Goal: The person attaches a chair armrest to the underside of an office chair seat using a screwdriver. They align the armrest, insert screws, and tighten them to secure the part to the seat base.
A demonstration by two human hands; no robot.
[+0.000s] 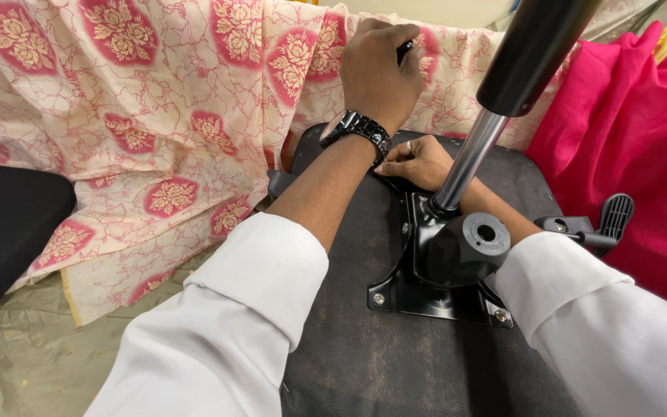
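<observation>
An office chair seat lies upside down, its dark fabric underside (pixel 380 355) facing me. A black metal mechanism plate (pixel 418 286) is bolted on it, with a chrome gas cylinder (pixel 468 158) rising from it. My left hand (pixel 376 69), with a black watch on the wrist, is closed round a dark tool handle (pixel 404 51) above the plate's far edge. My right hand (pixel 418 161), wearing a ring, rests with fingers pressed on the seat beside the plate's far corner, behind the cylinder.
Cream cloth with pink floral patches (pixel 156 116) drapes behind and to the left. Bright pink fabric (pixel 634 139) lies at the right. A black lever with a paddle handle (pixel 607 224) sticks out to the right. A black cushion (pixel 5 224) sits at far left.
</observation>
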